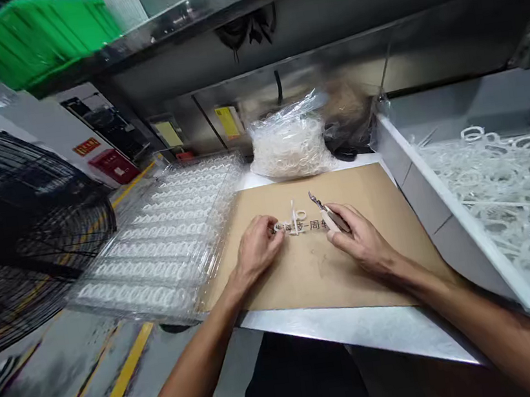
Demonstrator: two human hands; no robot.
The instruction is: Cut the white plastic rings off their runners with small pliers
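My left hand (pixel 257 246) is closed in a pinch on a small white plastic part with rings (pixel 293 217), held just over the brown cardboard sheet (pixel 313 270). My right hand (pixel 355 235) is wrapped round a pair of small cutters (pixel 324 209), whose metal tip points up and left toward the part. Both hands hover near the printed black characters on the cardboard.
A clear tray (pixel 163 244) filled with rows of white rings lies at the left. A plastic bag of white parts (pixel 289 140) stands at the back. A grey bin (pixel 503 193) with white plastic sprues sits at the right. A black fan (pixel 15 231) and a green crate (pixel 38 33) are at the left.
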